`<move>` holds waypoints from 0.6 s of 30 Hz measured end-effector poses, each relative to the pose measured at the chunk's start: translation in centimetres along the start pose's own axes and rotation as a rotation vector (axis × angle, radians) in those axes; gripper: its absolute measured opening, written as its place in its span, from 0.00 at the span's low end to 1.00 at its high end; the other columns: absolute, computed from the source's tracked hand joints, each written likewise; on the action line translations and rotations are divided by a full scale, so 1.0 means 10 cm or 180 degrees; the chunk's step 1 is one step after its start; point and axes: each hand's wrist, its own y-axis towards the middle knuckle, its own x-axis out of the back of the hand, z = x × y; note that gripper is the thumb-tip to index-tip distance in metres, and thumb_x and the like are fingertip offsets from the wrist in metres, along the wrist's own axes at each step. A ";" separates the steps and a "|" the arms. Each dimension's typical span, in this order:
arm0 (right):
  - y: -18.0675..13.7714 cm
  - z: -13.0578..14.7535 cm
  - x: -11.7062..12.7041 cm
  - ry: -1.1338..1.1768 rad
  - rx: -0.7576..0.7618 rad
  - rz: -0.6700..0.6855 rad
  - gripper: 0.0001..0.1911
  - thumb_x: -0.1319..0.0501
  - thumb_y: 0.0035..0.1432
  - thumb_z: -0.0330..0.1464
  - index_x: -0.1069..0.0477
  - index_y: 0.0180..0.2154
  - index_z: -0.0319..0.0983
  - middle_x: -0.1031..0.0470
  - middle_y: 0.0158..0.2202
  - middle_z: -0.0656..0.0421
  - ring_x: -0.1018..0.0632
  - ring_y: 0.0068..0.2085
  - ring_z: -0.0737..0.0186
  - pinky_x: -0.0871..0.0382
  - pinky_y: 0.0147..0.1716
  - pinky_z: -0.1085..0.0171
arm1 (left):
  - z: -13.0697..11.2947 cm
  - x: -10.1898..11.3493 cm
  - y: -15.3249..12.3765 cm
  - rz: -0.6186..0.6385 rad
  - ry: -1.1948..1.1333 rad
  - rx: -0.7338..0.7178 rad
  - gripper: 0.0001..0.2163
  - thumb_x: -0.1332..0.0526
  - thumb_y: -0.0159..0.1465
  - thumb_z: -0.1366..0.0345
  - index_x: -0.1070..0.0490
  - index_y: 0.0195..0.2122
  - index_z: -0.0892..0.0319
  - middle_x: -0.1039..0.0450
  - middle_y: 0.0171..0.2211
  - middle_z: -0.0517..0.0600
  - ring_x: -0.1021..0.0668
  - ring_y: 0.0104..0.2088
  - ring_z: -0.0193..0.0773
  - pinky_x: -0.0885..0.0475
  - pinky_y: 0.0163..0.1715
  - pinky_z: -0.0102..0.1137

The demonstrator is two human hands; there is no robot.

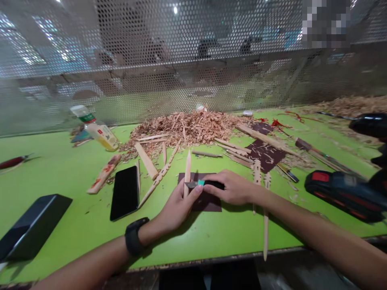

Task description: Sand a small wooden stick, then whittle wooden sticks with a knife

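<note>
My right hand (232, 187) is closed on a small knife (199, 184) with a black and teal handle, its blade pointing left. My left hand (178, 205) grips a pale wooden stick (187, 171) that points away from me, with the thumb pressed by the blade. Both hands rest over a dark sheet of sandpaper (208, 201) on the green table (75, 169). A black watch is on my left wrist.
A heap of wood shavings (187, 127) lies behind. Carved sticks (256, 173), a second dark sheet (266, 153), a black phone (124, 192), a black box (30, 225), a glue bottle (96, 129) and a black and red power tool (344, 193) lie around. Perforated metal screen (193, 60) at the back.
</note>
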 end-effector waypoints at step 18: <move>-0.03 -0.07 -0.08 -0.1125 0.0059 -0.0677 0.25 0.44 0.73 0.53 0.18 0.56 0.46 0.14 0.52 0.53 0.14 0.45 0.47 0.27 0.39 0.58 | 0.06 -0.06 0.05 -0.0038 -0.0483 -0.0003 0.16 0.30 0.68 0.51 0.24 0.42 0.60 0.21 0.38 0.50 0.22 0.37 0.36 0.25 0.39 0.29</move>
